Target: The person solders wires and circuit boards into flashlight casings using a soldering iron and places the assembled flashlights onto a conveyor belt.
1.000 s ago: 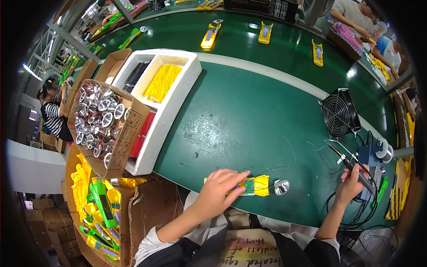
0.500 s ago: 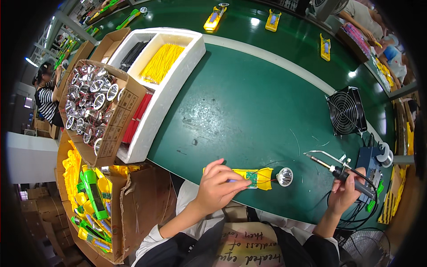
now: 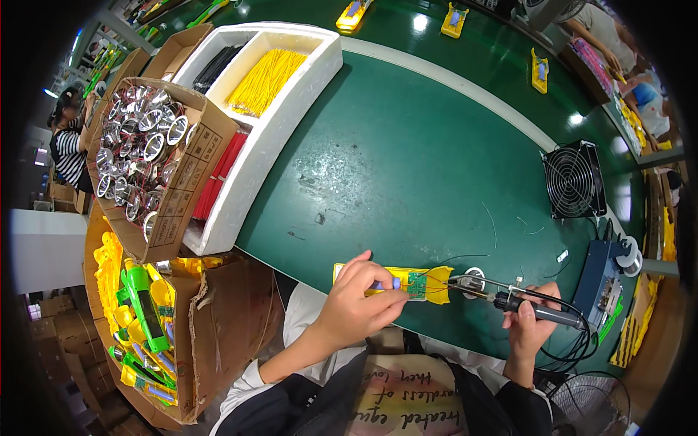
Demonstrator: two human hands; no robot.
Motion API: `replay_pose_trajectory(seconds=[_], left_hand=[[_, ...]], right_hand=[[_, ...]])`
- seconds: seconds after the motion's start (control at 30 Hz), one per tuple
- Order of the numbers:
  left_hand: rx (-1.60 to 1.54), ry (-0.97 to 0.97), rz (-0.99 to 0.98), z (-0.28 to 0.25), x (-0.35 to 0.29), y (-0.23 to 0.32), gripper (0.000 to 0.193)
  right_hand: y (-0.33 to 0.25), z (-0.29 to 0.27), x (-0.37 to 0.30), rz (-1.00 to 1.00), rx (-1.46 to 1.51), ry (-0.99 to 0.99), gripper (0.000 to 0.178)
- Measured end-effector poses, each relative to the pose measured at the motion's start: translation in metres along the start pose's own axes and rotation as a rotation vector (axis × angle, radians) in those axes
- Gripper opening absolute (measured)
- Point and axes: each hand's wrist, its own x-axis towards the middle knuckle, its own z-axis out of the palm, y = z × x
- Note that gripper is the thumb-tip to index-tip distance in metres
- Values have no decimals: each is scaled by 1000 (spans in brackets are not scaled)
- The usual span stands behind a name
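A yellow flashlight casing lies near the table's front edge, with a green circuit board and a blue cylindrical battery in it. My left hand is closed over its left part, thumb and fingertips beside the battery and board; what lies under the fingers is hidden. Thin wires run from the board to a silver reflector at the casing's right end. My right hand grips a soldering iron with a thin metal solder-feed tube. Its tip points left, over the reflector and close to the board.
A white foam box at left holds black, yellow and red wires. Cartons of reflectors and of yellow and green casings stand beside it. At right are a black fan, a blue soldering station and a solder spool.
My right hand has brought the soldering iron left and down, its tip now near the board. My left hand stays at the casing, with more of the battery showing. The view has shifted slightly.
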Motion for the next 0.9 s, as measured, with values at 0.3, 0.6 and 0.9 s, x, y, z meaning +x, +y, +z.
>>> replay_pose_trajectory(seconds=[0.3,0.6,0.9], left_hand=[[-29,-111,-221,-7,10,16,12],[47,-188,-185,-10,16,20,11],[72,-201,-189,-9,19,21,10]], right_hand=[[8,11,-1,115,46,-125,18],[9,16,1,183,24,-161,18],[10,18,1,206,26,-158,19]])
